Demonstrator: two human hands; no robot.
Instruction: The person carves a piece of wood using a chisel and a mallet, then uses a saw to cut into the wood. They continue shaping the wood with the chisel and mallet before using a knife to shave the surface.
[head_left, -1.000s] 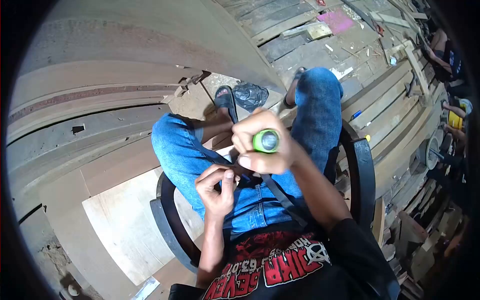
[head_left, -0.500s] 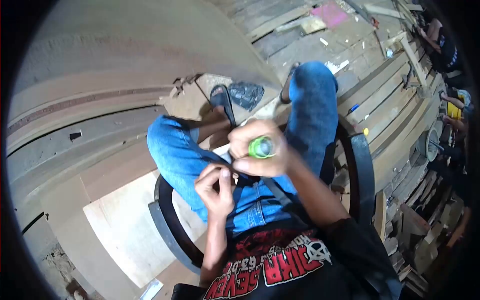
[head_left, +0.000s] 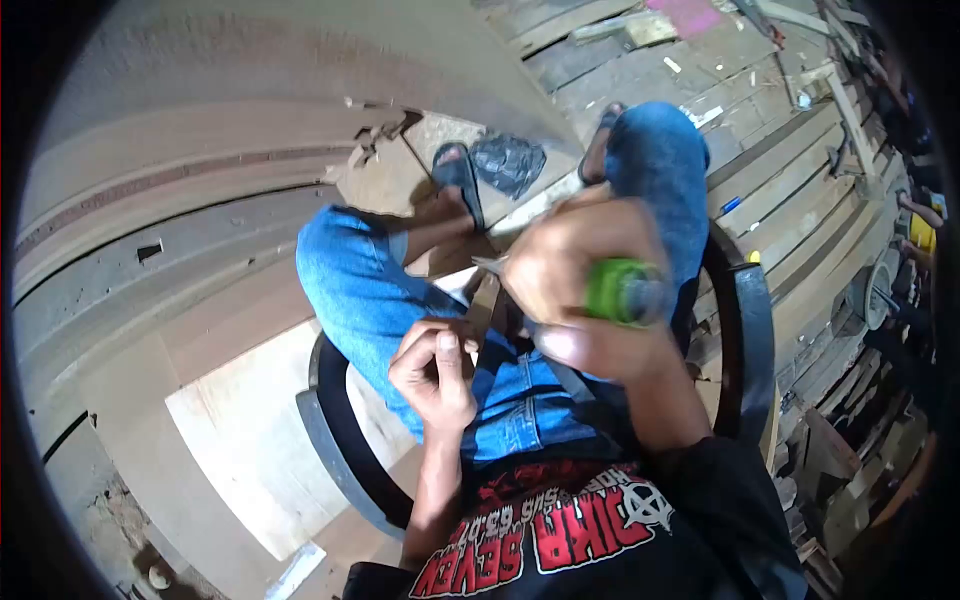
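My right hand (head_left: 570, 285) is closed around a tool with a green handle (head_left: 620, 290). It is raised over my lap and blurred by motion. A thin metal tip (head_left: 490, 265) pokes out on the hand's left side. My left hand (head_left: 435, 370) rests lower on my jeans (head_left: 360, 300), fingers curled against the thumb, with nothing visible in them. A small strip of wood (head_left: 486, 303) stands between the two hands, just right of my left thumb. A dark strap (head_left: 570, 380) runs across my lap under the right hand.
I sit in a chair with black armrests (head_left: 750, 330). A pale plywood sheet (head_left: 240, 430) lies at the left, long curved boards (head_left: 200, 150) beyond it. A black plastic bag (head_left: 508, 162) lies by my sandalled foot (head_left: 458, 180). Stacked timber and other people (head_left: 915, 215) fill the right.
My right hand has swung up and to the right with the green-handled tool, now blurred. The wood strip has come into sight. My left hand has stayed in place.
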